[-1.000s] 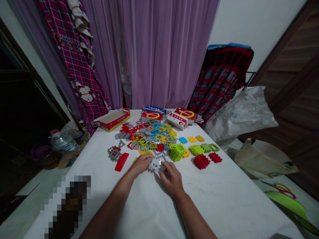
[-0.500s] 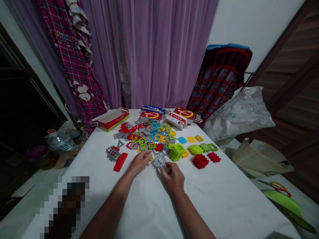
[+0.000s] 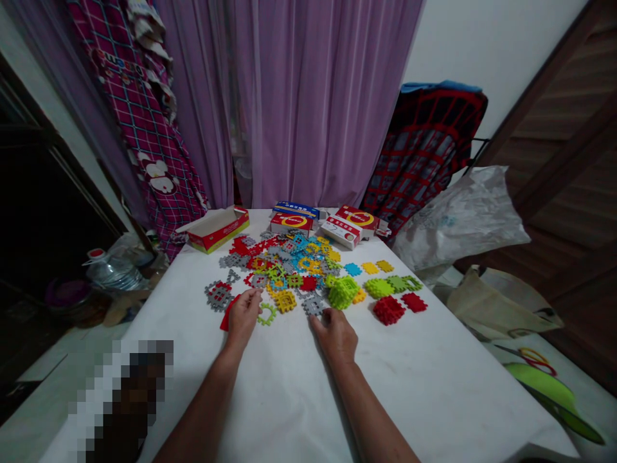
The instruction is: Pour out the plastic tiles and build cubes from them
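A heap of flat toothed plastic pieces (image 3: 284, 263) in red, grey, blue, yellow and green covers the far middle of the white table (image 3: 299, 392). My left hand (image 3: 243, 315) lies open over a red piece (image 3: 226, 315), its fingertips reaching toward the heap. Just right of it sit a green ring piece (image 3: 267, 314) and a yellow square piece (image 3: 286, 300). My right hand (image 3: 336, 335) rests on the table with its fingertips at a grey piece (image 3: 313, 305). Whether it grips that piece I cannot tell.
Built cubes stand right of the heap: lime green (image 3: 342, 291), green (image 3: 378, 288) and red (image 3: 388, 310). Small cartons (image 3: 294, 222) and an open red box (image 3: 216, 229) line the far edge. A water bottle (image 3: 112, 272) stands left, bags (image 3: 463, 218) right.
My left hand has slid left, from the grey piece onto the red piece. The grey piece now lies on the table at my right fingertips. The green ring and yellow square are uncovered.
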The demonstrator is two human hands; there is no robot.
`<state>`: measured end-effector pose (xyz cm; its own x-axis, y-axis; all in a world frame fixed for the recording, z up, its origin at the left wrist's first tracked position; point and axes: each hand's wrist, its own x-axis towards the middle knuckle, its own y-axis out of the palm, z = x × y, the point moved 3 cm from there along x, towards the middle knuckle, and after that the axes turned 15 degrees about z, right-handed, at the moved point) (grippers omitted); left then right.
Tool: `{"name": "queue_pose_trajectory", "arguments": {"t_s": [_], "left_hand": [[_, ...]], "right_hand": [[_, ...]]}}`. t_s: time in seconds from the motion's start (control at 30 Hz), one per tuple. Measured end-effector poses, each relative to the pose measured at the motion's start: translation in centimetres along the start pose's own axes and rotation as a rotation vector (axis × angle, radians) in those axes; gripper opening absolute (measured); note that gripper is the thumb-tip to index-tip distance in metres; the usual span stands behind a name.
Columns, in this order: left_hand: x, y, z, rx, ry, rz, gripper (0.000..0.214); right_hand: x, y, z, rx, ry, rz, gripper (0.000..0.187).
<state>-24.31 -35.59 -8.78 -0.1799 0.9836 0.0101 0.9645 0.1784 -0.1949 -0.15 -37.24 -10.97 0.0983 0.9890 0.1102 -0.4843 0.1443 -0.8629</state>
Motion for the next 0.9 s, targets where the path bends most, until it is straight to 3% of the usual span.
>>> {"name": "queue_pose_trajectory", "arguments": {"t_s": [0.27, 0.37, 0.5, 0.6, 0.67, 0.9], "left_hand": [[-0.1, -0.1, -0.8, 0.067, -0.042, 0.046, 0.025], [0.4, -2.2, -1.5, 0.214, -0.055, 0.02, 0.022], [1.3, -6.6, -2.9, 0.584, -0.128, -0.071, 0.021], [2.3, -7.9, -3.8, 0.816, -0.151, -0.043, 0.025], [3.2, -7.3, -4.0, 0.91, -0.14, 0.032, 0.027], [5.7, -2.3, -3.8, 1.149, -0.074, 0.278, 0.038]], "right_hand": [[-0.2, -0.1, -0.3, -0.005, -0.005, 0.053, 0.038], [-0.2, -0.1, -0.6, 0.036, 0.009, 0.072, 0.041], [-0.1, -0.2, -0.8, 0.097, 0.035, 0.105, 0.038], [-0.1, -0.3, -0.8, 0.118, 0.037, 0.108, 0.032], [-0.1, -0.3, -0.8, 0.134, 0.036, 0.101, 0.032], [-0.1, -0.2, -1.0, 0.176, -0.007, 0.06, 0.031]]}}
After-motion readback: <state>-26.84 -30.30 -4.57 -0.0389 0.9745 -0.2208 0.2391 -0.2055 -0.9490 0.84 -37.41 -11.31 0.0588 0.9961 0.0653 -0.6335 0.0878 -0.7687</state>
